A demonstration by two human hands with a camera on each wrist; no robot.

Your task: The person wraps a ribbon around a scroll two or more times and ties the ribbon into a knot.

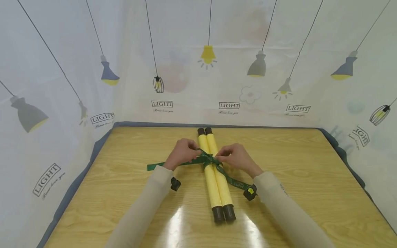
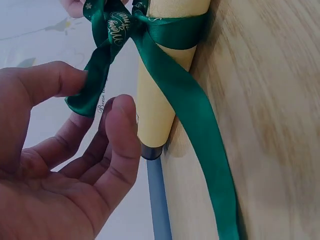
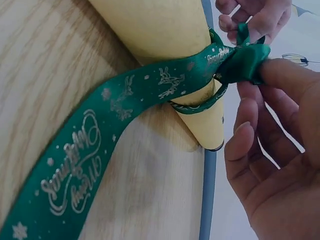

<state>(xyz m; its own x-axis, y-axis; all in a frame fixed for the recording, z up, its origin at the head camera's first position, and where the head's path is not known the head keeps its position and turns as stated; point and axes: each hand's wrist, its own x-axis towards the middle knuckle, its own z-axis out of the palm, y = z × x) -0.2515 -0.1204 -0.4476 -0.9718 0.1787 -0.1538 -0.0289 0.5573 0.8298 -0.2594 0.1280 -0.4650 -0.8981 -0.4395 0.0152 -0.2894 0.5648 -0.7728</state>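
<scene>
Two yellow tubes [image 1: 212, 182] with dark end caps lie side by side on the table. A green ribbon [image 1: 190, 161] with silver print is wrapped round their middle and knotted on top, forming loops. My left hand [image 1: 184, 151] pinches one loop between thumb and forefinger, left of the knot; the other fingers curve loosely below in the left wrist view. Across the knot, my right hand [image 1: 234, 157] pinches the other loop [image 3: 246, 64] by thumb and forefinger. One ribbon tail [image 2: 200, 130] trails off to the left, and a printed tail [image 3: 80, 165] runs toward my right wrist.
The wooden table [image 1: 130, 206] has a blue-grey edging [image 1: 217, 124] along its back and sides. White curtains [image 1: 192, 31] printed with lamps and the word LIGHT stand round it. Small dark devices [image 1: 250, 192] sit at both wrists.
</scene>
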